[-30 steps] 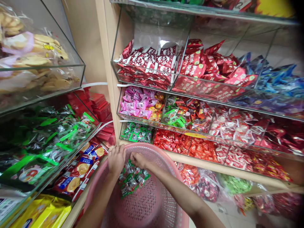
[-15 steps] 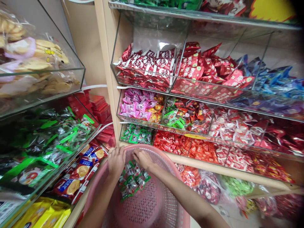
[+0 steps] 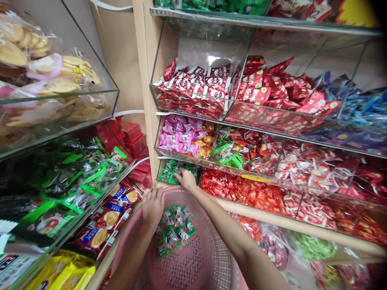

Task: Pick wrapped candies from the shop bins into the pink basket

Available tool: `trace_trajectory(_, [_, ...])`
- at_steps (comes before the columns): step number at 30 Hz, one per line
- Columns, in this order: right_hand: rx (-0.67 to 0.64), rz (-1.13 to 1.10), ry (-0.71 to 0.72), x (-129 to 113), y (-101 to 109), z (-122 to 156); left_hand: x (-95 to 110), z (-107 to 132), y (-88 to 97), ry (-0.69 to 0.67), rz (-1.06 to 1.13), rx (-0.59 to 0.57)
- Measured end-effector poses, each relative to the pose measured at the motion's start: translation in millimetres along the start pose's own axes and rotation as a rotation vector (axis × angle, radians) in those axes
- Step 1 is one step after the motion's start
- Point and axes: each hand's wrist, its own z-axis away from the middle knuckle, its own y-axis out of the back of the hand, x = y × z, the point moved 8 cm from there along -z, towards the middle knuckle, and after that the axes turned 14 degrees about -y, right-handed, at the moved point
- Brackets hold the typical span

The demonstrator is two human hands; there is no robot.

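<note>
Basket (image 3: 186,270) cut off below; right hand (image 3: 185,179) dips into sweets (image 3: 169,168), fingertips unclear, can't tell grip; left hand (image 3: 153,204) clasps basket rim.

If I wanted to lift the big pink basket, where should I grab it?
Probably hold the basket by its rim from the left and right sides: its wide, round mouth faces up, so opposite grips should balance it. The left hand rests on the rim.

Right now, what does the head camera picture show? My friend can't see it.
A person's right hand is at green-wrapped candies in a low clear bin, while the left hand rests on the rim of a pink perforated basket holding similar candies. Red packets and pink candies sit nearby.
</note>
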Motion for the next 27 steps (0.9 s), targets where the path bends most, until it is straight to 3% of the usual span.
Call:
trace_trajectory(6, [-0.063,-0.152,-0.085,-7,-29,-12,-3,1,-0.9,0.025,0.051,-0.009])
trace_trajectory(12, [-0.055,-0.263,-0.01,-3,-11,-6,-4,2,-0.8,0.028,0.061,-0.013])
trace_trajectory(16, [-0.038,-0.404,0.121,5,19,27,-3,1,-1.4,0.02,0.039,-0.027])
trace_trajectory(19, [-0.081,-0.443,0.218,19,30,64,-2,2,-1.8,0.02,0.027,-0.024])
trace_trajectory(23, [-0.142,-0.291,0.248,46,23,107,-1,2,-2.5,0.015,0.034,-0.013])
trace_trajectory(27, [-0.132,0.024,0.281,61,10,130,0,1,-2.7,0.016,0.035,-0.011])
